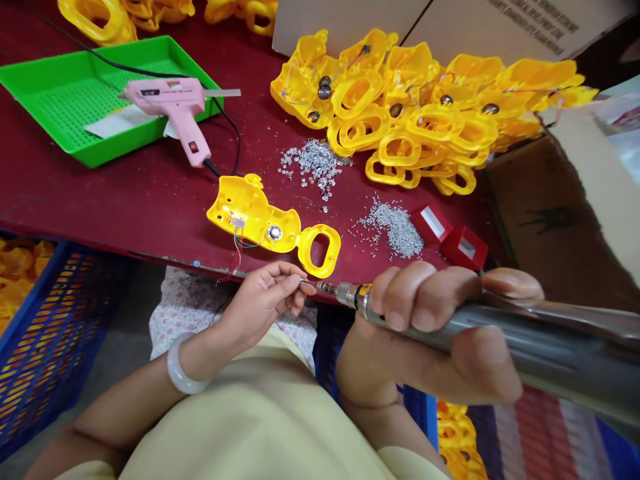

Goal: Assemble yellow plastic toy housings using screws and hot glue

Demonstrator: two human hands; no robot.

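My right hand (440,320) is wrapped round a grey electric screwdriver (555,340), its bit pointing left. Thumb and fingers of my left hand (273,290) pinch together at the bit's tip; what lies between them is too small to make out. Just beyond, near the table's front edge, a yellow plastic shell half (250,210) lies with its hollow side up. It has a loop-shaped end, a round silver part inside and thin wires trailing off the edge.
Loose screws (395,227) lie near two red blocks (465,248), with small clear pieces (315,163) behind. Yellow shells (410,120) are piled at the back right. A pink glue gun (170,100) rests on a green tray (110,150). Blue crates (55,360) hold more yellow parts.
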